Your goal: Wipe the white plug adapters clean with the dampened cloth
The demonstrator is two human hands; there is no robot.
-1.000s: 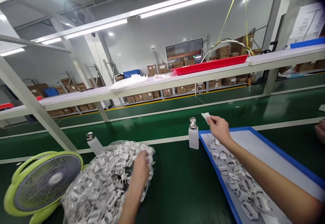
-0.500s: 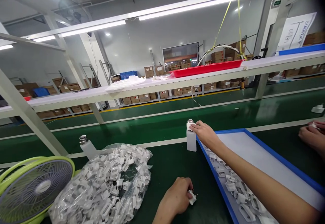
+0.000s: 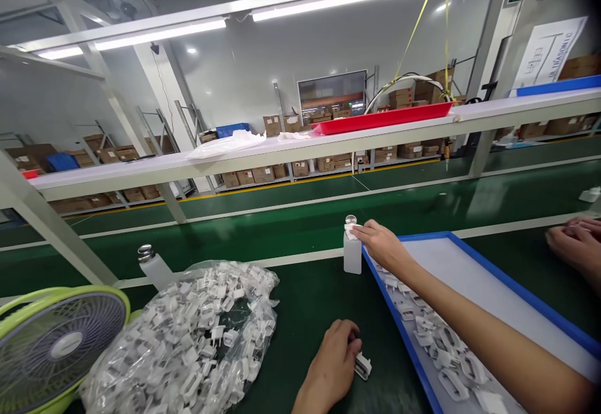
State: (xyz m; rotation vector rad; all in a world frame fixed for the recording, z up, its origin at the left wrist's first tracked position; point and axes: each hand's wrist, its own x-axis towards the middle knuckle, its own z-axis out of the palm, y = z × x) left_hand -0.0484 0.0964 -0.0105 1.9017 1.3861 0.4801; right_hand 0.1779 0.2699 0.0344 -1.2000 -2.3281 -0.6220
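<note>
My left hand [image 3: 334,359] is closed around a small white plastic plug housing [image 3: 362,366], whose open side shows a grey inside. The hand is low over the dark green work surface. Further off, my right hand [image 3: 379,240] reaches to the top of a white pump bottle [image 3: 352,256] and pinches a small white piece, seemingly a cloth [image 3: 350,231], against it. The bottle's round metal lid [image 3: 350,219] shows above my fingertips. My right forearm crosses over a blue-rimmed tray [image 3: 399,323] with several white plug housings [image 3: 444,351] along its near left side.
A clear bag of white plug housings [image 3: 188,339] lies left of my left hand. Behind it a second pump bottle [image 3: 156,269] leans in view. A green fan [image 3: 66,345] stands far left. Another person's hands [image 3: 575,242] are at the right edge. A shelf [image 3: 291,151] with a red tray [image 3: 382,118] crosses ahead.
My left hand has turned the plug housing, so its hollow side now shows, and shifted slightly right. The right hand stays at the bottle top. The whole view has shifted slightly.
</note>
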